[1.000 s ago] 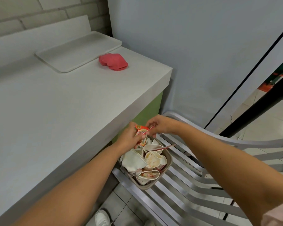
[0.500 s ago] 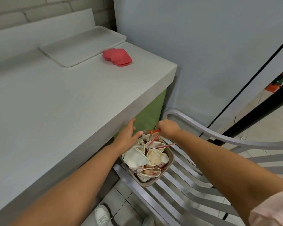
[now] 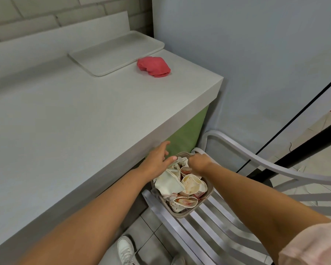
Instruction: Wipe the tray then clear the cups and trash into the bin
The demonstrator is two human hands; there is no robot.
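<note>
The bin [image 3: 182, 214] sits on the chair [image 3: 227, 217] seat, at about 6 o'clock in my view. It is close against the edge of the surface [image 3: 65, 115] and packed with crushed cups [image 3: 191, 183] and crumpled paper. My left hand [image 3: 157, 161] is at the bin's 10 o'clock rim, fingers spread wide and loose, thumb tip touching the paper. My right hand [image 3: 199, 162] is at the bin's 12 o'clock end, fingers curled under toward the trash; I cannot tell whether they pinch anything. At 11 o'clock on the surface, the tray [image 3: 115, 52] lies flat near the back wall. The red cloth [image 3: 153, 66] lies bunched just beside its 4 o'clock edge. A white shoe [image 3: 125, 249] shows on the floor tiles at 7 o'clock.
</note>
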